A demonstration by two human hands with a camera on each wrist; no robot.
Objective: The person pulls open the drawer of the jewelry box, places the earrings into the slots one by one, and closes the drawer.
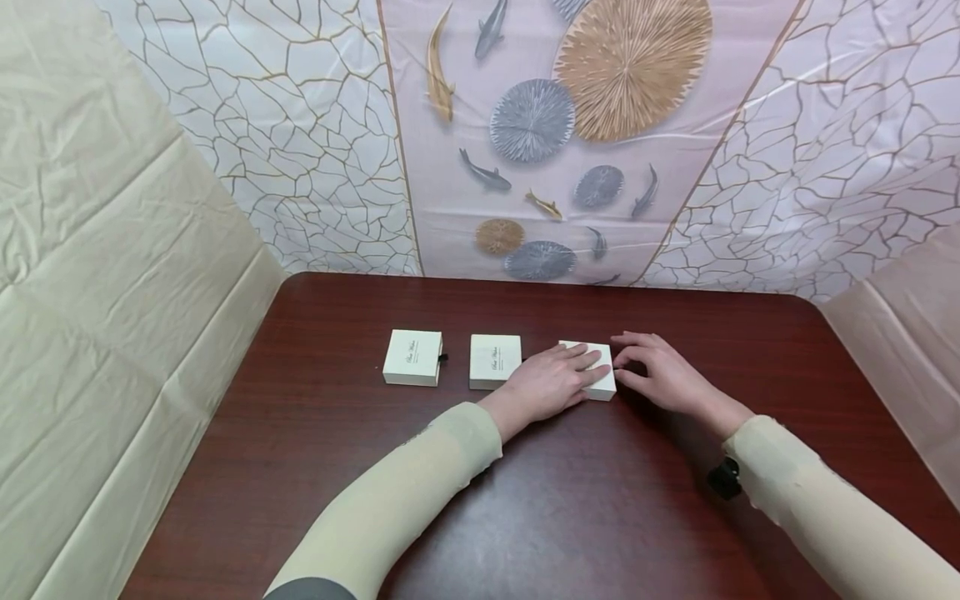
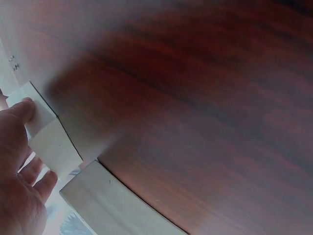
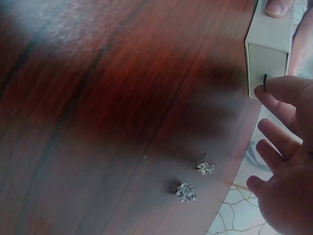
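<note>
A small white drawer-style box (image 1: 604,385) sits on the table at the right end of a row. My left hand (image 1: 551,381) lies over it, holding it with the thumb against the near side and the fingers across the top. At the box's right end, my right hand (image 1: 666,375) pinches a short black pull tab (image 3: 265,81) between thumb and index finger. Its other fingers are loosely bent. Two silvery stud earrings, one nearer (image 3: 186,192) and one farther (image 3: 205,168), lie on the table beside the right hand in the right wrist view; the head view hides them.
Two similar white boxes with printed lettering, one in the middle (image 1: 495,358) and one at the left (image 1: 412,357), stand in the row. The left one shows a black tab (image 1: 443,357). Patterned cloth (image 1: 330,125) hangs behind the dark red wooden table (image 1: 315,467).
</note>
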